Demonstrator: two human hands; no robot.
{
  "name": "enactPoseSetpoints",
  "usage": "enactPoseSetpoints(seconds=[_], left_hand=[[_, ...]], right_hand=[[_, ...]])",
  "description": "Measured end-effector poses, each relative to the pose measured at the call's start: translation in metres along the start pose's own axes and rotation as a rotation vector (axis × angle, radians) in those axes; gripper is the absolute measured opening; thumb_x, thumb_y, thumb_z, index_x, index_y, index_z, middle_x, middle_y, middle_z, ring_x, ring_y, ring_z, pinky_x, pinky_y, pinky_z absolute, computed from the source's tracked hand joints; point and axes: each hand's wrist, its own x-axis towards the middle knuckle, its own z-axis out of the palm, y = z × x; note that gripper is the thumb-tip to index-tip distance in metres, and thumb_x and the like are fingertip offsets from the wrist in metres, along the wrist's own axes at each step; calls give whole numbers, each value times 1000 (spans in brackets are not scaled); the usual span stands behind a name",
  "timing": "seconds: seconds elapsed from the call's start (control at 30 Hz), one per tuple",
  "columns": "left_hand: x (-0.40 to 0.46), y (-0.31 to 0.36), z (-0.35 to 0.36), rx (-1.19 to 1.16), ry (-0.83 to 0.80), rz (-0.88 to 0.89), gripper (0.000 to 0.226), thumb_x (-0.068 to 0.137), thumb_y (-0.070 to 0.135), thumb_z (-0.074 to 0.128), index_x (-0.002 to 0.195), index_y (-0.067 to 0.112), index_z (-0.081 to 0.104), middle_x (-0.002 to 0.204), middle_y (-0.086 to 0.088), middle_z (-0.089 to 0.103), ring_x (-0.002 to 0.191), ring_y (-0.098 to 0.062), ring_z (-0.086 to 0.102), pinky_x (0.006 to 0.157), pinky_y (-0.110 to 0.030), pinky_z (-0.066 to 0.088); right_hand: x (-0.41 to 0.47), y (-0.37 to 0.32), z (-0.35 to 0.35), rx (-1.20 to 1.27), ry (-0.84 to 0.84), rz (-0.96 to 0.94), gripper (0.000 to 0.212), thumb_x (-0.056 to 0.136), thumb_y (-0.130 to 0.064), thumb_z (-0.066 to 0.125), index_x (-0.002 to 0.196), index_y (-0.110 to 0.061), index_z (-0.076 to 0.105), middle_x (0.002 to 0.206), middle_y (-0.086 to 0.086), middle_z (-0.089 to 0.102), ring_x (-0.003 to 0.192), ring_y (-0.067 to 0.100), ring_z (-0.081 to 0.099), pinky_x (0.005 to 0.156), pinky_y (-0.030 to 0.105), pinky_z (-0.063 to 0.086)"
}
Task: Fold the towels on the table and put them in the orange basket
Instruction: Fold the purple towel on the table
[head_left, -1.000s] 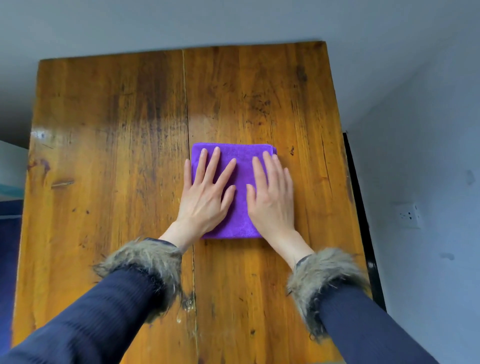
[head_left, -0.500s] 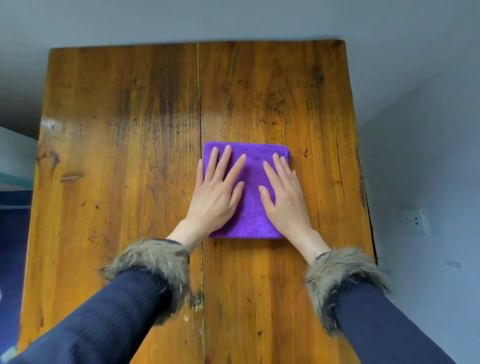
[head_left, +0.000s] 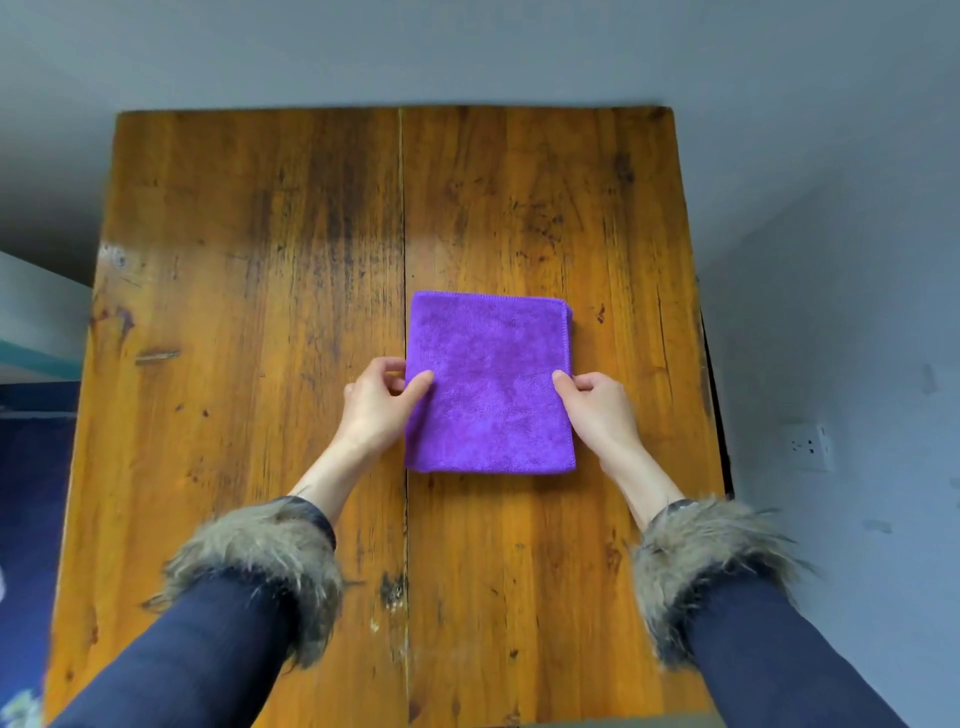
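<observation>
Head view: folded purple towel (head_left: 488, 382) lies flat mid wooden table (head_left: 249, 291), right of centre seam. Left hand (head_left: 382, 402) pinches left edge, thumb on top; right hand (head_left: 597, 405) pinches right edge likewise. Grip at both sides likely to lift bundle without unfolding. Orange basket out of view.

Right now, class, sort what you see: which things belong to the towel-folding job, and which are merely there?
Part of the job:
- purple towel, folded, lying on the table
- left hand, pinching its left edge
- right hand, pinching its right edge
- wooden table, the work surface

Merely there:
- wall socket
- grey wall

The orange basket is not in view.
</observation>
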Motion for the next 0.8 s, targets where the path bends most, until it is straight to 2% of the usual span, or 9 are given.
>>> enactPoseSetpoints(seconds=[0.1,0.17,0.27,0.33,0.43,0.53,0.67,0.73,0.8], left_hand=[[3,5,1,-38,-32,-23,34,84,28,67,112,15,54,79,4,54,89,-19,55,82,-33,46],[5,9,0,-60,-52,-38,35,84,23,68,115,14,53,76,3,53,75,-13,54,70,-28,44],[6,10,-4,-120,-97,-55,34,84,19,68,114,15,53,83,-2,58,78,-15,58,71,-31,48],[5,9,-7,-161,-130,-66,33,84,17,67,114,16,53,87,-7,58,83,-18,59,75,-35,52],[0,10,-10,-241,-187,-83,31,87,13,64,116,14,52,88,-8,55,76,-13,58,55,-19,53],[-3,10,-12,-291,-228,-106,31,88,12,62,117,14,51,89,-9,54,75,-10,59,47,-14,48],[-6,7,-15,-283,-237,-110,28,88,12,62,115,14,53,86,-7,56,73,-9,60,45,-13,47],[-6,6,-16,-284,-234,-110,28,88,11,62,115,13,54,86,-8,55,72,-9,59,45,-13,46],[-6,6,-17,-276,-231,-105,27,88,10,62,114,14,54,87,-9,54,71,-9,59,44,-13,46]], right_hand=[[1,-5,-4,125,-103,20,35,91,-39,53,83,-6,62,85,5,63,79,21,58,73,30,43],[0,-10,-8,145,-135,-6,33,92,-35,54,81,-5,61,81,5,59,73,19,53,67,29,37],[0,-14,-14,111,-156,-37,27,91,-35,56,80,-10,58,80,2,59,68,15,51,64,29,37],[1,-17,-17,120,-185,-29,26,90,-34,57,82,-9,59,83,4,60,71,16,52,66,29,38],[-1,-22,-20,195,-218,10,36,90,-30,59,97,6,63,100,16,68,83,21,60,79,34,49],[-5,-26,-20,238,-244,54,36,90,-28,59,105,4,61,107,14,67,96,27,65,93,44,49],[-8,-26,-17,195,-284,100,24,92,-33,56,95,-10,59,101,6,65,93,24,62,91,39,47],[-10,-26,-17,80,-274,66,26,93,-39,51,84,-15,54,98,3,63,87,22,60,85,36,47],[-10,-27,-16,6,-267,29,32,94,-43,47,85,-13,54,103,6,63,89,22,60,85,36,49]])
